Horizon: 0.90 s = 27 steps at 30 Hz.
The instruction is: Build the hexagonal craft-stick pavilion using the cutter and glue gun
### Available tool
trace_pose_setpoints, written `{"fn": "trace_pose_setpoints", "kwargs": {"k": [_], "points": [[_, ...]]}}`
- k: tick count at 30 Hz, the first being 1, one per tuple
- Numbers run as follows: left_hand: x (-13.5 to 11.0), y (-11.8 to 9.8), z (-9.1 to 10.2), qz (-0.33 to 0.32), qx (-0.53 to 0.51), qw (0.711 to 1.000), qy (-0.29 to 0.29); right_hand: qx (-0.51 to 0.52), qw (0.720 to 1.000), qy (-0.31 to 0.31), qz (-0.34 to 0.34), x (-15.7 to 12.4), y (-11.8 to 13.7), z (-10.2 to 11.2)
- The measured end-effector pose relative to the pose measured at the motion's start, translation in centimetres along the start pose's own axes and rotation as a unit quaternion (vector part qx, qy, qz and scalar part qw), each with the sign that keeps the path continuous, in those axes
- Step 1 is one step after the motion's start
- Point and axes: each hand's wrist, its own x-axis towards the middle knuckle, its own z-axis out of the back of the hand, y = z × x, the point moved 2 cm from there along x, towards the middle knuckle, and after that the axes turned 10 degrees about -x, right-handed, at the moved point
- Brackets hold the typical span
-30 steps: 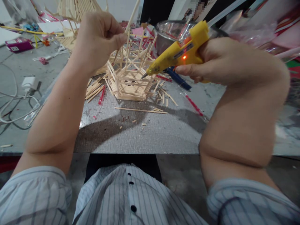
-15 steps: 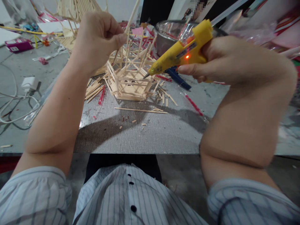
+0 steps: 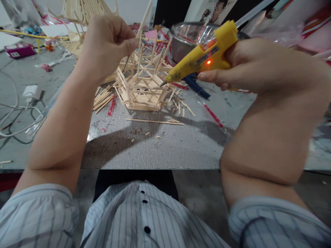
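Note:
Between thumb and fingers, my left hand pinches a thin wooden stick that slants up to the right. Below and right of it stands a small model of wooden sticks, with a many-sided base and several upright posts. My right hand grips a yellow hot glue gun, its red light lit. The gun's metal nozzle points down left at the model's right side; whether it touches a stick I cannot tell. My left fingers partly hide the far left posts.
Loose sticks lie left of the model, and cut bits to its right. Blue-handled pliers or cutters lie under the gun. Behind are a metal bowl and a larger stick model. A white charger with cable sits left.
My right hand and the glue gun have shifted slightly to the right. My left hand, still pinching the stick, has barely moved. The model stays in place.

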Motion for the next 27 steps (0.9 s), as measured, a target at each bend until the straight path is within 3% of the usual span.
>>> {"fn": "trace_pose_setpoints", "kwargs": {"k": [7, 13, 20, 27], "points": [[0.1, 0.2, 0.1, -0.023, -0.013, 1.000, 0.012, -0.010, 0.997, -0.003, -0.076, -0.7, 1.0, 0.3], [0.2, 0.1, 0.1, 0.000, 0.002, 1.000, 0.004, -0.115, 0.992, -0.023, -0.047, -0.8, 0.6, 0.4], [-0.2, -0.5, 0.1, 0.012, -0.008, 1.000, 0.022, -0.155, 0.986, -0.012, -0.066, -0.9, 0.1, 0.5], [-0.4, -1.3, -0.1, 0.056, 0.027, 0.998, 0.005, -0.178, 0.983, -0.011, -0.031, -0.7, -0.4, 0.3]]}}
